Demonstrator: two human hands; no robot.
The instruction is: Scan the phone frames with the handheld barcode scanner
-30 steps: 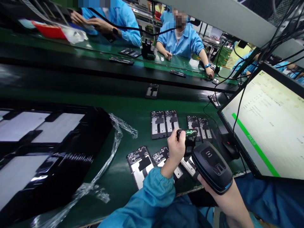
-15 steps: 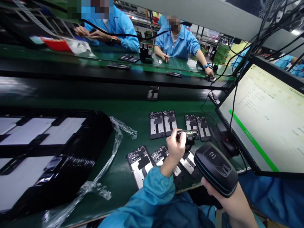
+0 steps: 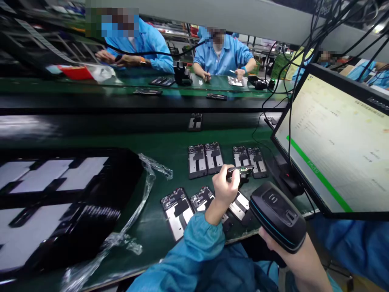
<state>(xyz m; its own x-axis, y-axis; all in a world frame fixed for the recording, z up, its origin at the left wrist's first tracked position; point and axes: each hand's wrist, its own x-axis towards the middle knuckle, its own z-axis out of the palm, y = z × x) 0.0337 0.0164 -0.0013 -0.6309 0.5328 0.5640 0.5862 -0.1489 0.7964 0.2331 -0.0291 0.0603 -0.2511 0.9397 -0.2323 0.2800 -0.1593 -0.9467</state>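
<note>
My left hand (image 3: 225, 184) grips an opened phone (image 3: 241, 171) by its left end, tilted up above the bench so it shows nearly edge-on. A black barcode scanner (image 3: 278, 215) is in my right hand (image 3: 269, 239), its head facing the phone; the scanner hides most of the fingers. Under and around my left hand lie several opened phones with bare boards. A large one (image 3: 178, 211) is at the front left, with another phone (image 3: 203, 199) beside it. Behind them lie a pair on the left (image 3: 197, 161) and a pair on the right (image 3: 257, 162).
A monitor (image 3: 337, 154) showing a green PASS bar stands at the right. At left, a black tray (image 3: 127, 170) holds pale flat pieces, with crumpled plastic wrap (image 3: 146, 186) along it. Cables hang at upper right. Two co-workers in blue sit across the conveyor (image 3: 91, 121).
The phone in my left hand has tipped flatter, closer to edge-on. My view has shifted slightly. The right-hand co-worker's arm has drawn back from the conveyor, bringing a phone part onto the far bench.
</note>
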